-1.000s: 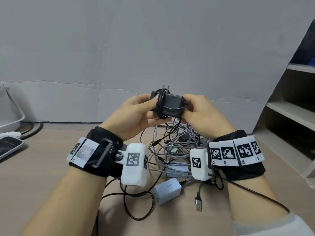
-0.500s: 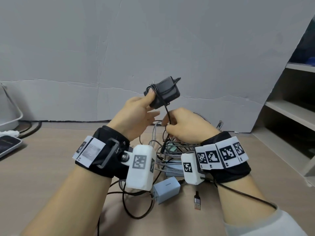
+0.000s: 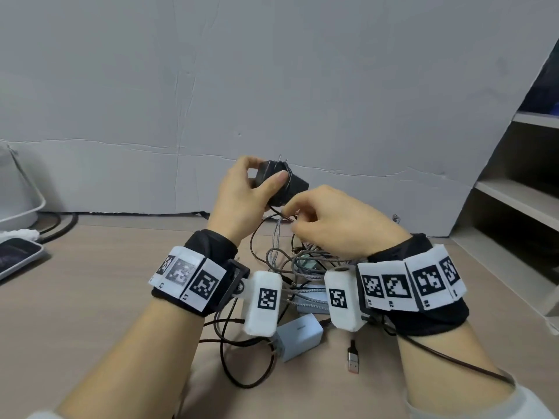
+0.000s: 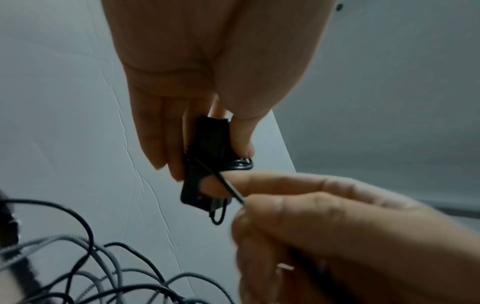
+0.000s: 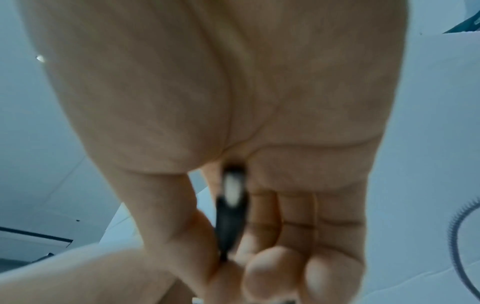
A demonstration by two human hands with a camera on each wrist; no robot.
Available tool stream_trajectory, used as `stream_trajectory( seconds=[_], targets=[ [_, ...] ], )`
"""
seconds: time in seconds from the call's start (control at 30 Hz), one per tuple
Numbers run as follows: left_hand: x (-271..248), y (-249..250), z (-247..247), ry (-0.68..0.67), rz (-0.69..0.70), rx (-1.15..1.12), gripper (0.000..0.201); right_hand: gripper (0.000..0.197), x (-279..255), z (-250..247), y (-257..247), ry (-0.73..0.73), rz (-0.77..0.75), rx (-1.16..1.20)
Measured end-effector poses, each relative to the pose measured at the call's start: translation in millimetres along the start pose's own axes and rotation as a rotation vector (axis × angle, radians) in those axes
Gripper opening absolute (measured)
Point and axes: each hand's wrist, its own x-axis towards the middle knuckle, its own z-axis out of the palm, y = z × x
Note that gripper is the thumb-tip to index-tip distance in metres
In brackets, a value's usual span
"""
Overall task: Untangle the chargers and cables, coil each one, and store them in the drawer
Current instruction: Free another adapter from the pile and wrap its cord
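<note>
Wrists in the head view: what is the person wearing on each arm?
Each wrist has a black band: left band, right band. White square tags with black block patterns run around both. A white box camera with one such tag hangs from each: left camera, right camera. A dark cable runs from the right band along the forearm. A pale sleeve covers the right forearm's near end.

Right hand (image 5: 233,102): palm fills the frame, fingers curled at the bottom.
Black plug (image 5: 230,222): blurred, pinched between thumb and fingers, lower centre.
Braided cable (image 5: 457,232): right edge.
</note>
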Motion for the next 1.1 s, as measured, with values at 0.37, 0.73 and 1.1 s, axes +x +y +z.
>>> stream_trajectory(
  seconds=[0.37,0.73,1.1],
  targets=[
    [-3,3,-4,-0.245,0.019,0.068,0.031,0.026,15,-6,22,0.478,-0.059,0.093],
    [0,2,0,-0.277,0.122,-0.200,0.014,0.037,18,-3,23,0.543,0.041,0.217],
    [0,3,-6,-0.242,0.225,0.177,0.013,0.036,18,0,23,0.532,0.033,0.216]
  ],
)
